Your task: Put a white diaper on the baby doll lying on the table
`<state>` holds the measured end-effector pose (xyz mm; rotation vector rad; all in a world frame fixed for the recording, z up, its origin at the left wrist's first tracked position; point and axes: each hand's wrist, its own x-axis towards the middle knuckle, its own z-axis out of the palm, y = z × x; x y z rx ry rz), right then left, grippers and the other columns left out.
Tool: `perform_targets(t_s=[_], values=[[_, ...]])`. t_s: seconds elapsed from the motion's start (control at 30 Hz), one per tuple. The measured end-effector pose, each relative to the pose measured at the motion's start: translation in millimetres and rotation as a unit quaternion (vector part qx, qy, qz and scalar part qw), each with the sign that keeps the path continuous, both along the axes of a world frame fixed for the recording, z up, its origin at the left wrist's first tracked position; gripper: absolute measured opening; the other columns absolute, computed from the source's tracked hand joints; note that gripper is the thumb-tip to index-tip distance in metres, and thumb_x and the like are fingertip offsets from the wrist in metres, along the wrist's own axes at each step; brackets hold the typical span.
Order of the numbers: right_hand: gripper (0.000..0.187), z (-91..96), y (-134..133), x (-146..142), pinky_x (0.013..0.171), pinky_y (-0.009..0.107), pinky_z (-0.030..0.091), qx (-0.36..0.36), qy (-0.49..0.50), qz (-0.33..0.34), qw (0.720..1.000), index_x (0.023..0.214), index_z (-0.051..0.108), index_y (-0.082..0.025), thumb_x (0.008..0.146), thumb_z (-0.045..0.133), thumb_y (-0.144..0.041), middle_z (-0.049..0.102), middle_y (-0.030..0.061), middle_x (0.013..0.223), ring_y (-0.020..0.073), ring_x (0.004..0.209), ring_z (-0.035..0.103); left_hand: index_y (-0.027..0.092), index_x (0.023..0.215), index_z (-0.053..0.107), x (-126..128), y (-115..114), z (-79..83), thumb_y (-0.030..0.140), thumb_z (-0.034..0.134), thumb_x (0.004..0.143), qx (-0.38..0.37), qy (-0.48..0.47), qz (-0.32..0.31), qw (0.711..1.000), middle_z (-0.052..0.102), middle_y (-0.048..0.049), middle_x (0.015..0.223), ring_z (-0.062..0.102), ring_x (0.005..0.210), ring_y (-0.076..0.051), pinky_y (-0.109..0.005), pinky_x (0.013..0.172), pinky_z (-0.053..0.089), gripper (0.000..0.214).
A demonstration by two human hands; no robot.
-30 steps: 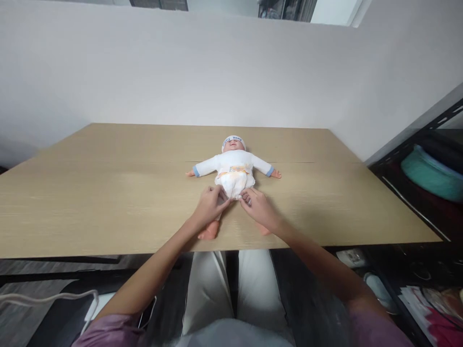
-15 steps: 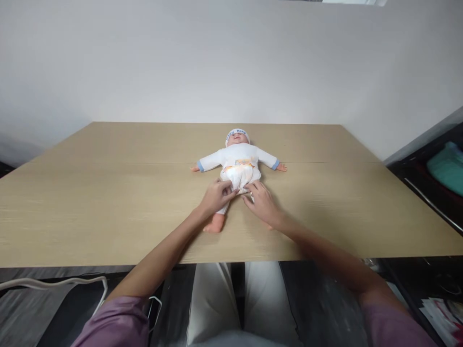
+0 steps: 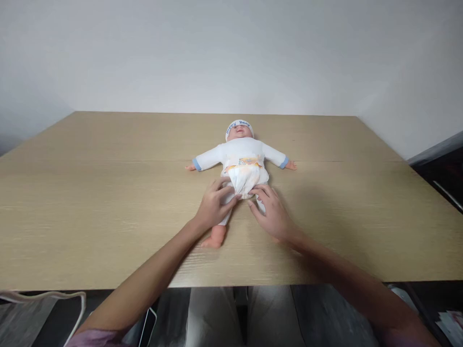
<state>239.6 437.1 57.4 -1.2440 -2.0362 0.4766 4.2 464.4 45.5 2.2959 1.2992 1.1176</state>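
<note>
A baby doll point(image 3: 240, 148) lies on its back, arms spread, in a white outfit with blue cuffs and a lettered headband. Around its hips is a white diaper point(image 3: 244, 178) with an orange print at the waist. My left hand point(image 3: 216, 205) is at the diaper's left leg edge, its fingers curled on it and the thumb near the crotch. On the other side my right hand point(image 3: 271, 212) has its fingertips on the right leg edge, thumb lower and a little apart. The doll's left-side foot point(image 3: 216, 237) shows below; my right hand mostly hides the other leg.
The doll rests on a wooden table point(image 3: 108, 207) against a pale wall point(image 3: 217, 58). A white cable point(image 3: 81, 308) hangs below the front edge at left. A dark shelf or case point(image 3: 439, 168) stands beyond the right edge, with papers point(image 3: 452, 325) lower down.
The view has shifted, so the doll and table look slightly larger. Both hands stay at the diaper's leg edges, with only small finger movement.
</note>
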Motion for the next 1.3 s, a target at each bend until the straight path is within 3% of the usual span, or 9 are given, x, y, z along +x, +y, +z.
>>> perform_targets(t_s=[0.13, 0.27, 0.4, 0.53, 0.7, 0.83, 1.0, 1.17, 1.3], values=[[0.019, 1.0, -4, -4, 0.114, 0.053, 0.052, -0.005, 0.003, -0.013, 1.000, 0.125, 0.068, -0.023, 0.109, 0.063, -0.033, 0.070, 0.0123, 0.140, 0.0339, 0.129, 0.062, 0.021, 0.100, 0.073, 2, 2, 2.5, 0.041, 0.064, 0.109, -0.029, -0.031, -0.034, 0.999, 0.071, -0.0110, 0.137, 0.067, 0.121, -0.027, -0.042, 0.107, 0.051, 0.023], [0.019, -1.5, -4, -6, 0.115, 0.053, 0.050, -0.003, 0.007, -0.012, 1.000, 0.124, 0.067, -0.024, 0.110, 0.062, -0.035, 0.071, 0.0119, 0.141, 0.0346, 0.132, 0.061, 0.022, 0.098, 0.070, 5, 5, 5.5, 0.042, 0.062, 0.108, -0.056, -0.025, -0.053, 0.997, 0.075, -0.0080, 0.110, 0.066, 0.104, -0.026, -0.041, 0.096, 0.049, 0.025], [0.018, -2.3, -4, -6, 0.113, 0.052, 0.051, 0.013, -0.002, -0.016, 1.000, 0.122, 0.068, -0.022, 0.108, 0.064, -0.033, 0.071, 0.0134, 0.138, 0.0347, 0.129, 0.062, 0.021, 0.097, 0.066, 4, 6, 6.0, 0.046, 0.068, 0.103, -0.079, -0.047, -0.037, 0.995, 0.068, -0.0026, 0.091, 0.058, 0.086, -0.021, -0.037, 0.087, 0.046, 0.026], [0.022, -3.6, -7, -7, 0.114, 0.053, 0.051, 0.028, -0.009, -0.025, 0.999, 0.125, 0.069, -0.022, 0.107, 0.065, -0.034, 0.070, 0.0143, 0.143, 0.0351, 0.131, 0.061, 0.022, 0.101, 0.061, 2, 6, 3.3, 0.050, 0.079, 0.095, -0.166, -0.130, -0.017, 0.977, 0.056, 0.0043, 0.078, 0.046, 0.072, -0.015, -0.030, 0.072, 0.038, 0.033], [0.022, -4.8, -5, -8, 0.114, 0.053, 0.052, 0.033, 0.004, -0.026, 0.999, 0.125, 0.069, -0.022, 0.106, 0.068, -0.032, 0.073, 0.0132, 0.138, 0.0346, 0.128, 0.064, 0.023, 0.099, 0.052, 4, 8, 0.3, 0.050, 0.088, 0.087, -0.236, -0.243, -0.019, 0.940, 0.051, 0.0062, 0.080, 0.045, 0.071, -0.012, -0.027, 0.069, 0.034, 0.047], [0.013, 3.1, -1, -4, 0.100, 0.047, 0.057, 0.013, 0.028, -0.038, 0.999, 0.115, 0.071, -0.023, 0.105, 0.068, -0.030, 0.079, 0.0097, 0.117, 0.0301, 0.108, 0.071, 0.024, 0.107, 0.049, 8, 7, -3.3, 0.049, 0.096, 0.077, -0.253, -0.326, 0.004, 0.911, 0.061, 0.0039, 0.091, 0.059, 0.082, -0.015, -0.027, 0.078, 0.045, 0.061], [0.012, 11.6, 1, 0, 0.084, 0.040, 0.059, -0.023, 0.056, -0.066, 0.996, 0.114, 0.072, -0.024, 0.106, 0.065, -0.030, 0.082, 0.0059, 0.104, 0.0240, 0.085, 0.075, 0.022, 0.113, 0.058, 6, 4, -5.3, 0.050, 0.099, 0.073, -0.242, -0.299, 0.075, 0.920, 0.068, 0.0013, 0.089, 0.064, 0.082, -0.017, -0.030, 0.078, 0.047, 0.063], [0.012, 4.3, 0, -2, 0.095, 0.047, 0.058, 0.031, -0.018, -0.042, 0.998, 0.110, 0.075, -0.022, 0.106, 0.065, -0.026, 0.077, 0.0113, 0.111, 0.0306, 0.104, 0.070, 0.020, 0.108, 0.075, 3, 0, 1.3, 0.055, 0.091, 0.084, -0.240, -0.236, 0.048, 0.940, 0.077, -0.0047, 0.101, 0.068, 0.091, -0.022, -0.034, 0.085, 0.052, 0.046], [0.020, -2.5, -3, -3, 0.106, 0.050, 0.056, 0.046, -0.033, -0.023, 0.998, 0.123, 0.075, -0.020, 0.106, 0.067, -0.026, 0.072, 0.0145, 0.126, 0.0333, 0.119, 0.065, 0.020, 0.107, 0.080, 4, -1, 7.3, 0.059, 0.086, 0.089, -0.265, -0.222, 0.025, 0.938, 0.078, -0.0047, 0.104, 0.068, 0.093, -0.023, -0.034, 0.086, 0.051, 0.044]])
